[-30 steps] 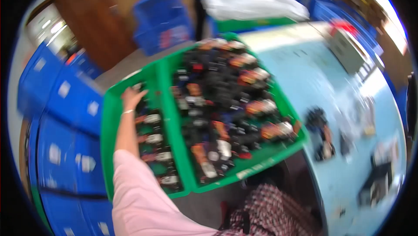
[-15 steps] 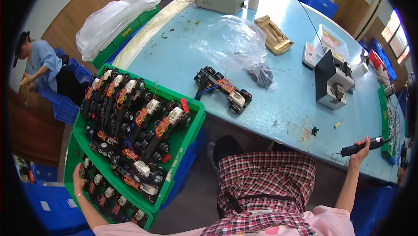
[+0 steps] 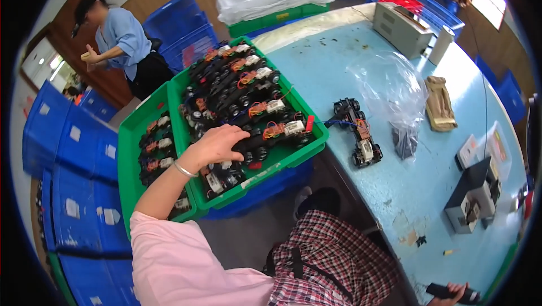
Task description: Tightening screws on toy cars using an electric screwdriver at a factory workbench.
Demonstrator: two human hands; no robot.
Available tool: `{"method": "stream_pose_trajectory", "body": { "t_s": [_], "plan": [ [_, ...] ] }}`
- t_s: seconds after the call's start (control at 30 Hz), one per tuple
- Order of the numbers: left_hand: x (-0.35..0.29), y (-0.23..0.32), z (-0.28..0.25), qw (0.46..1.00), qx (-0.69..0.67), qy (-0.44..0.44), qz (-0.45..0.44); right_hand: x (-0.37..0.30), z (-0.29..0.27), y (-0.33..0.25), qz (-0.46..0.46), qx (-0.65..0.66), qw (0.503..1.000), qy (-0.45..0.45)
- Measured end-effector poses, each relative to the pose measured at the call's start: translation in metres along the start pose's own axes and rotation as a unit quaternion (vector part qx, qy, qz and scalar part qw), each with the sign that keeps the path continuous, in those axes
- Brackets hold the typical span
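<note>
Here, left of centre in the frame, the left hand (image 3: 217,143) lies palm-down with fingers spread on toy car chassis (image 3: 248,151) packed in a green tray (image 3: 316,131), its grip closed on nothing visible. At the lower right edge, the right hand (image 3: 451,294) grips a dark tool (image 3: 446,292) near the blue surface (image 3: 406,193).

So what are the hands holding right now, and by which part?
The right hand grips a black tool around its body. The left hand rests on toy car chassis in the green tray; no clear grip.
</note>
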State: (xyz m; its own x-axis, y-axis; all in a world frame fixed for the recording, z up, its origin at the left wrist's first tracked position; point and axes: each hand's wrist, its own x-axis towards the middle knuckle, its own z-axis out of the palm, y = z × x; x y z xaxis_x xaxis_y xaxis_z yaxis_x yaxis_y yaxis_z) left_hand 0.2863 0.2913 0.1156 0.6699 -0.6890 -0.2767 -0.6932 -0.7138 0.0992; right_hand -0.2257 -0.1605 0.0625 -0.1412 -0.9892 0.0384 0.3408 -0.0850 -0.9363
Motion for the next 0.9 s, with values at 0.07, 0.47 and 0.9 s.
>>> {"method": "stream_pose_trajectory", "body": {
  "t_s": [0.07, 0.47, 0.9],
  "plan": [
    [-0.022, -0.013, 0.007, 0.992, -0.055, 0.116, 0.002, 0.004, 0.005, 0.001, -0.001, 0.022, 0.999, 0.024],
    [-0.059, -0.059, -0.003, 0.977, -0.027, 0.192, -0.085, 0.011, 0.031, 0.019, 0.018, 0.053, 0.998, -0.02],
    [0.072, -0.12, 0.019, 0.924, 0.107, 0.315, 0.188, 0.003, -0.011, 0.026, 0.101, 0.323, 0.927, -0.161]
  ]
}}
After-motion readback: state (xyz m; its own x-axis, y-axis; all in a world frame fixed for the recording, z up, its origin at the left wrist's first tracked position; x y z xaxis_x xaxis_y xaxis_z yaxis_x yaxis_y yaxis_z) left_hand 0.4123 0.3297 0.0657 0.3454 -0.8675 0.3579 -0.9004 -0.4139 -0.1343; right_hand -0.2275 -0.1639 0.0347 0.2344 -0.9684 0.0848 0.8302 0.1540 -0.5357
